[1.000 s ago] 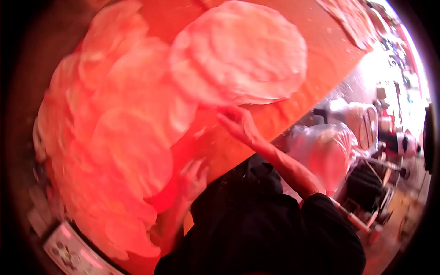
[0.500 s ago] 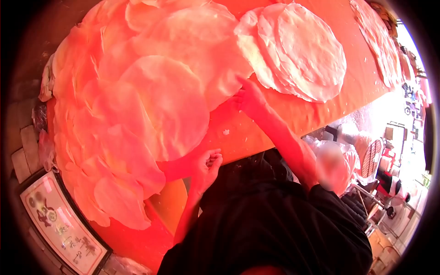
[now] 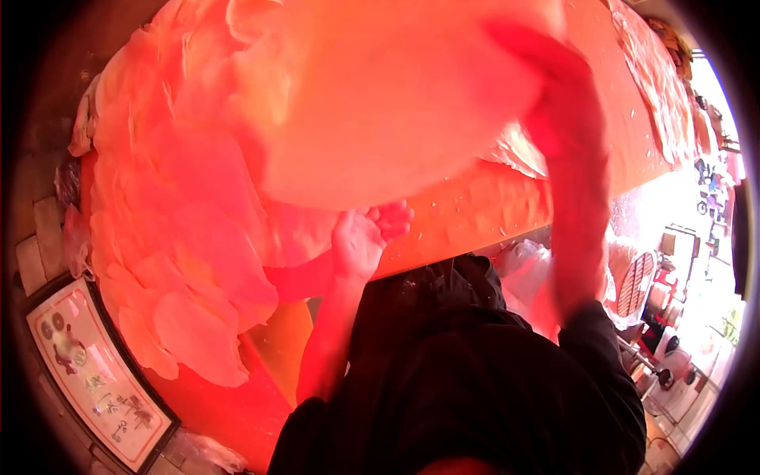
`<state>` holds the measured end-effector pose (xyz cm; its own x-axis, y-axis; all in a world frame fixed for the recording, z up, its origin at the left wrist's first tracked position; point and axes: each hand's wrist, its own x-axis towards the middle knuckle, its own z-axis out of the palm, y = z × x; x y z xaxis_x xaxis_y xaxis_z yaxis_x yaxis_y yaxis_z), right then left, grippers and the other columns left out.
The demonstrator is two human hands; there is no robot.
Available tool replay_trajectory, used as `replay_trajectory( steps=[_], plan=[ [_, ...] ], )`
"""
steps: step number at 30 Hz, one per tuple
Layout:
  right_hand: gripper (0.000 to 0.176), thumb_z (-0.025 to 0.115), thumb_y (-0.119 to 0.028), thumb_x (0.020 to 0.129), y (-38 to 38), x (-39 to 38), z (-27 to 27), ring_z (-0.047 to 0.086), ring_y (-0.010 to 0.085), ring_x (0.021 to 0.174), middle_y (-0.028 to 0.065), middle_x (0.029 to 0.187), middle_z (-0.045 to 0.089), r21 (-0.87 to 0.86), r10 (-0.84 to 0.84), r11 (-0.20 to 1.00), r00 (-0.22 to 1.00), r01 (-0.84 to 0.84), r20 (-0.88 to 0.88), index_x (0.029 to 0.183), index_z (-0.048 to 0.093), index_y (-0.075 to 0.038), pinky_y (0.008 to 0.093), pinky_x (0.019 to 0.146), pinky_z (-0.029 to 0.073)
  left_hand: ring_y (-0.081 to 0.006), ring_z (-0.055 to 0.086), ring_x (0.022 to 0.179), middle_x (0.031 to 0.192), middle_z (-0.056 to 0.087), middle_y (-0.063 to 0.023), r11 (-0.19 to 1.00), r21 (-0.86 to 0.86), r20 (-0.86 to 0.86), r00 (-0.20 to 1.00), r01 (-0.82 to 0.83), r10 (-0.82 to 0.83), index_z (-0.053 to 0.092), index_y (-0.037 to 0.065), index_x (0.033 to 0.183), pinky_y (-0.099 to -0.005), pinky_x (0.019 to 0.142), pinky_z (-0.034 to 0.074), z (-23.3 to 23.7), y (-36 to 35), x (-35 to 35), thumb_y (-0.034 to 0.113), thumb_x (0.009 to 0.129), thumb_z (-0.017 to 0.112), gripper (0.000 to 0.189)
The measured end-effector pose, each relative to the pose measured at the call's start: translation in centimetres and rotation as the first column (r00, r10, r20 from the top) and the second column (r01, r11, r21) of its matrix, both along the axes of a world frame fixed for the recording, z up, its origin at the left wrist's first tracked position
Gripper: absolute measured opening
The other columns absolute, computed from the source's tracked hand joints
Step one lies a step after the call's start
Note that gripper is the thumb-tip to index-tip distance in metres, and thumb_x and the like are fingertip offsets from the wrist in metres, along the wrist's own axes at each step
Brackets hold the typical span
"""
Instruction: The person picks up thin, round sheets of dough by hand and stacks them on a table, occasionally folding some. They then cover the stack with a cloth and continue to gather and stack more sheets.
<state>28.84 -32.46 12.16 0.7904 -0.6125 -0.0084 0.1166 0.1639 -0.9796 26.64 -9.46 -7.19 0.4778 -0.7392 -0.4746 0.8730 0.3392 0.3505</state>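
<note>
A broad, thin round dough sheet (image 3: 388, 111) is raised over the table, blurred by motion. My right hand (image 3: 554, 91) grips it at its right side, the fingers partly smeared and dark red in the light. Just below the sheet's near edge is my left hand (image 3: 370, 233), palm up with fingers loosely spread and nothing in it. To the left lies a wide pile of overlapping round sheets (image 3: 166, 214). Behind my right wrist, a small part of another stack of sheets (image 3: 518, 150) shows; the raised sheet covers most of it.
The orange tabletop (image 3: 475, 198) ends just in front of my body. More sheets (image 3: 653, 79) lie at the far right. A framed sign (image 3: 103, 376) stands at lower left. Beyond the table's right edge are a fan-like grille (image 3: 636, 279) and plastic bags (image 3: 526, 265).
My right hand has swung up and right, lifting a sheet off the left pile and across towards the right stack. My left hand has moved slightly up and its fingers have opened.
</note>
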Motion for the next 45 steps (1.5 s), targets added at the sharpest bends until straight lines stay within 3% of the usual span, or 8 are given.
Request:
replay_trajectory(
  steps=[3,8,10,11,14,18,28,45],
  plan=[
    [0.027,0.06,-0.015,0.09,-6.5,-5.7,-4.0,0.065,0.02,0.086,0.0122,0.096,0.066,0.25,-0.014,0.966,0.975,0.071,-0.222,0.107,0.064,0.006,0.0324,0.075,0.053,-0.035,0.054,0.119,0.13,0.057,-0.016,0.854,-0.497,-0.076,0.988,-0.155,0.135,0.047,0.002,0.135,-0.0446,0.088,0.048,-3.5,-2.1,1.3,0.049,0.102,0.032,0.059],
    [0.041,0.065,-0.02,0.088,-13.9,-13.4,-15.0,0.068,0.0335,0.088,0.0213,0.105,0.067,-0.127,0.009,0.978,0.637,-0.167,-0.771,0.118,0.059,0.007,0.0409,0.077,0.055,-0.0259,0.056,0.11,0.122,0.059,-0.0084,0.981,-0.034,-0.155,0.971,-0.191,0.183,0.05,0.007,0.129,-0.0405,0.088,0.047,-0.7,-5.4,1.3,0.045,0.103,0.034,0.049],
    [0.05,0.073,-0.024,0.083,-12.2,-14.9,-19.3,0.065,0.037,0.093,0.0208,0.103,0.067,-0.855,-0.514,0.471,0.72,-0.218,-0.467,0.121,0.058,0.004,0.0437,0.083,0.051,-0.0222,0.057,0.107,0.118,0.06,-0.0059,0.994,-0.091,-0.013,0.998,-0.058,0.057,0.051,0.007,0.125,-0.0384,0.088,0.047,-6.1,-4.8,1.3,0.042,0.103,0.037,0.043],
    [0.058,0.077,-0.027,0.079,-9.2,-13.7,-16.7,0.061,0.04,0.1,0.0231,0.105,0.065,-0.951,-0.504,0.253,0.816,-0.175,-0.284,0.123,0.056,0.003,0.0446,0.09,0.047,-0.0194,0.059,0.103,0.112,0.063,-0.0032,0.99,-0.126,0.036,0.997,-0.066,0.071,0.055,0.008,0.12,-0.0355,0.086,0.049,-5.9,-5.0,1.2,0.037,0.103,0.043,0.036],
    [0.056,0.081,-0.029,0.076,-3.1,-11.6,-15.5,0.065,0.03,0.1,0.016,0.111,0.067,-0.681,-0.133,0.624,0.807,-0.383,-0.576,0.123,0.062,-0.005,0.0398,0.085,0.052,-0.0195,0.061,0.094,0.107,0.064,-0.0024,0.996,0.074,0.203,0.979,-0.042,0.026,0.058,0.008,0.115,-0.0346,0.083,0.05,-3.1,-6.5,1.1,0.034,0.102,0.045,0.032],
    [0.056,0.08,-0.037,0.071,1.2,-8.5,-18.0,0.064,0.0359,0.096,0.0175,0.105,0.066,-0.549,0.154,0.714,0.862,-0.435,-0.482,0.113,0.066,-0.003,0.0418,0.082,0.052,-0.0194,0.061,0.094,0.106,0.064,-0.0024,0.97,0.243,0.407,0.911,-0.031,-0.073,0.058,0.007,0.114,-0.0344,0.083,0.05,-2.9,-7.3,1.6,0.033,0.102,0.046,0.031],
    [0.044,0.077,-0.03,0.069,2.2,-7.9,-19.4,0.062,0.0365,0.085,0.018,0.089,0.063,-0.51,0.089,0.831,0.958,-0.222,-0.272,0.101,0.065,-0.002,0.0437,0.073,0.049,-0.0192,0.06,0.094,0.105,0.063,-0.0023,0.871,0.48,0.751,0.565,-0.109,-0.343,0.058,0.007,0.113,-0.0341,0.082,0.05,-3.7,-7.3,1.8,0.031,0.101,0.048,0.028],
    [0.024,0.072,-0.019,0.067,2.1,-8.3,-18.1,0.058,0.0377,0.067,0.0187,0.062,0.057,-0.552,-0.002,0.834,0.999,-0.024,-0.045,0.079,0.063,-0.001,0.0469,0.059,0.044,-0.0188,0.06,0.093,0.103,0.062,-0.0022,0.82,0.552,0.789,0.412,-0.151,-0.455,0.058,0.006,0.11,-0.0334,0.082,0.05,-4.6,-7.7,3.3,0.026,0.099,0.05,0.024]
  ],
)
